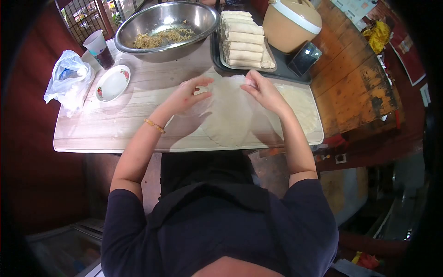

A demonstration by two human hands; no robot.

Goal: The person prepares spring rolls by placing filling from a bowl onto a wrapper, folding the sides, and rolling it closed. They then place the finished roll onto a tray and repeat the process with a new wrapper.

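Observation:
A thin round spring roll wrapper (228, 115) lies at the front of the table, between my two hands. My left hand (191, 94) is over its left side, thumb and fingers apart, with a thin, see-through edge of sheet below it. At the upper right of the wrapper, my right hand (264, 90) has thumb and fingertips pinched together on its edge. More pale wrappers (300, 108) lie flat to the right, partly behind my right forearm. Rolled spring rolls (244, 41) are stacked on a tray beyond my hands.
A steel bowl (168, 51) with noodle-like filling (161, 38) stands at the back. Left are a cup (100, 51) of dark drink, a flowered plate (113, 84) and a plastic bag (69, 81). A phone (305, 58) leans against a tan container (293, 25) at the back right.

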